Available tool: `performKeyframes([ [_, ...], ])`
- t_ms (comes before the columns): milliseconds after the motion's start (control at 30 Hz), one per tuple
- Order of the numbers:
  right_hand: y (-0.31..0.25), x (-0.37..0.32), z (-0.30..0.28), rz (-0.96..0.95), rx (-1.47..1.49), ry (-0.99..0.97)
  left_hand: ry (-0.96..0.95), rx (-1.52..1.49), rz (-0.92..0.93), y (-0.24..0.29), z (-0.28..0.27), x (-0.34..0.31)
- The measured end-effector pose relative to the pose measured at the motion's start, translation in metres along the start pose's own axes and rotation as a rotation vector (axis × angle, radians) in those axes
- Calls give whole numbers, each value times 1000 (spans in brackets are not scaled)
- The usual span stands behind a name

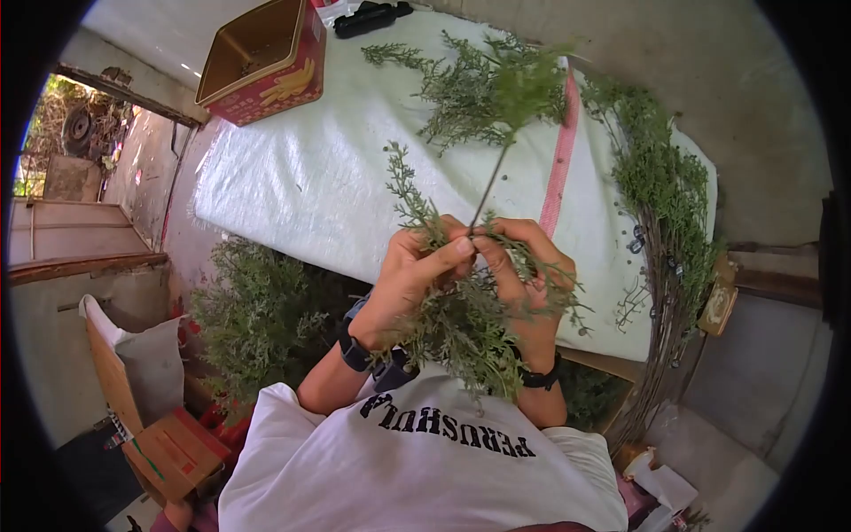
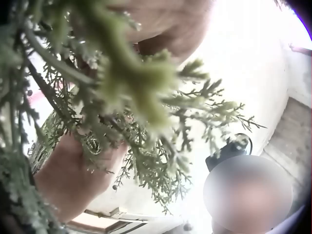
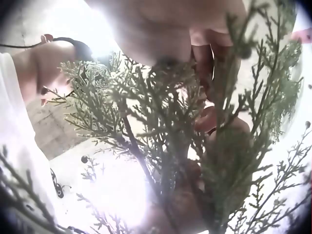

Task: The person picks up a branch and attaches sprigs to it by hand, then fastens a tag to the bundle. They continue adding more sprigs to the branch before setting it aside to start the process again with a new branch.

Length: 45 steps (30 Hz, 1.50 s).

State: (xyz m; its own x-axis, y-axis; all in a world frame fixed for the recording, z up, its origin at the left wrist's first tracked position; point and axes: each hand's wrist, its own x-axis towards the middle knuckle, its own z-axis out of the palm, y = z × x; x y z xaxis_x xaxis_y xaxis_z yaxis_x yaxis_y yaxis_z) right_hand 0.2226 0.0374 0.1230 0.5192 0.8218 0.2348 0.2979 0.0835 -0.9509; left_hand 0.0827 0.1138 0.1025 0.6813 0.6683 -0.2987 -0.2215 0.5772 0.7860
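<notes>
In the head view, my left hand [image 1: 409,277] and right hand [image 1: 534,282] meet in front of the chest, thumbs and fingertips pinching the thin stem of an evergreen sprig [image 1: 493,182]. Its bare stem slants up and away from the fingers to a blurred leafy tip. More scaly green foliage [image 1: 465,332] hangs below and between the palms, covering parts of both. Close foliage [image 2: 141,92] fills much of the left wrist view, with the right hand [image 2: 78,170] behind it. The right wrist view has leafy twigs [image 3: 165,112] in front of the fingers.
A white woven sheet [image 1: 292,195] with a pink stripe covers the work surface. Cut sprigs [image 1: 452,93] lie at its far side, beside a red and gold tin [image 1: 284,89] and a black object [image 1: 372,18]. Long-stemmed branches [image 1: 660,186] line the right edge; a leafy heap [image 1: 261,310] sits lower left.
</notes>
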Motion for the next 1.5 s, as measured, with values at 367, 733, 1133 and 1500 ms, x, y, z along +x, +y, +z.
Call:
performKeyframes([
  [367, 55, 123, -22, 35, -663, -415, 33, -210, 186, 19, -56, -11],
  [733, 17, 76, -57, 104, -284, -152, -326, -278, 180, 7, -78, -15],
  [1133, -48, -36, -38, 161, 265, 226, 59, 710, 610, 13, 30, -15],
  [1500, -29, -43, -48, 279, 314, 73, 30, 956, 923, 4, 39, -6],
])
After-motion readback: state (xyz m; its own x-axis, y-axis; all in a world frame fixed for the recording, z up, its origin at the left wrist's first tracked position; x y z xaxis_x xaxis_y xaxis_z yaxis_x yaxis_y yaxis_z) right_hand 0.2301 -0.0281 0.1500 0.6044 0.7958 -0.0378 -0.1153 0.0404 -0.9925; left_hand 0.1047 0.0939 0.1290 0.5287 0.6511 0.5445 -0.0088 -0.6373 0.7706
